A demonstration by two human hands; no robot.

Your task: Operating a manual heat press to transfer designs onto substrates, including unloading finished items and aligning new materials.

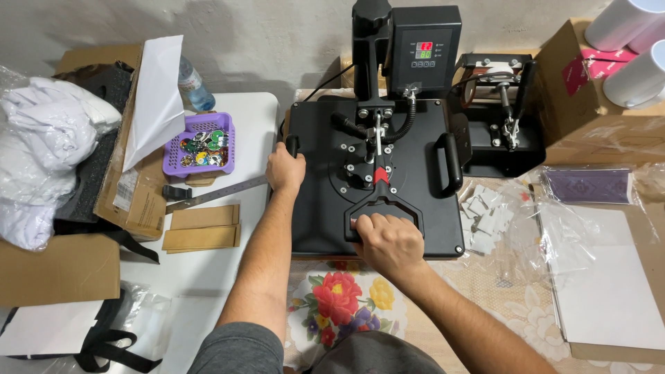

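Observation:
A black heat press [415,180] sits in the middle of the table, its flat top plate closed and level. My right hand [383,239] is wrapped around the front loop handle [382,205] of the press lever. My left hand [285,170] grips the small black side handle [293,145] on the plate's left edge. A control box with a lit display [424,50] stands at the back of the press.
A purple basket of round badges [201,144], a metal ruler [215,194] and brown card pieces [203,228] lie to the left. Cardboard boxes with white cloth [41,138] stand far left. A mug press [499,111], white mugs [634,76] and plastic-wrapped sheets [603,277] sit to the right.

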